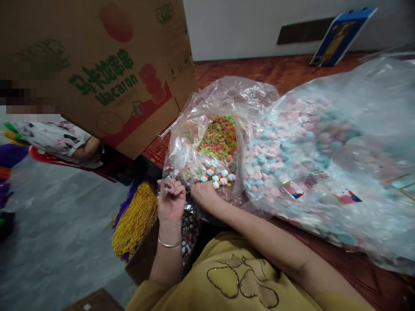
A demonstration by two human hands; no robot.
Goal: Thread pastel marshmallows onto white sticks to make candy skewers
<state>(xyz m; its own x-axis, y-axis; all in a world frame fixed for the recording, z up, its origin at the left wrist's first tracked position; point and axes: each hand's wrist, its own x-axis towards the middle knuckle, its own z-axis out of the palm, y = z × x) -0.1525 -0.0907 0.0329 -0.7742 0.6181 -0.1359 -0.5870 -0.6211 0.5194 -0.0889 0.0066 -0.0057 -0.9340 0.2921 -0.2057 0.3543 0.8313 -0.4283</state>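
My left hand (pixel 171 201) is raised at the table's edge, palm up, its fingers curled round something small and pale that I cannot make out. Close on its right, my right hand (pixel 203 195) reaches down at the front of an open clear bag, fingers bent and mostly hidden. Just beyond it lie pastel candy pieces (pixel 223 173) in white, blue, pink and orange. Behind them the bag holds many small coloured rings (pixel 220 136). A large clear bag of pink and blue candies (pixel 266 166) fills the table's right side.
A big cardboard box (pixel 129 125) stands at the back left. Below my hands is an open box with wrapped candies (pixel 188 233). Gold bead strings (pixel 138 220) hang left of it. A person (pixel 61 136) sits beyond, by a red chair. A blue package (pixel 343 36) leans at the wall.
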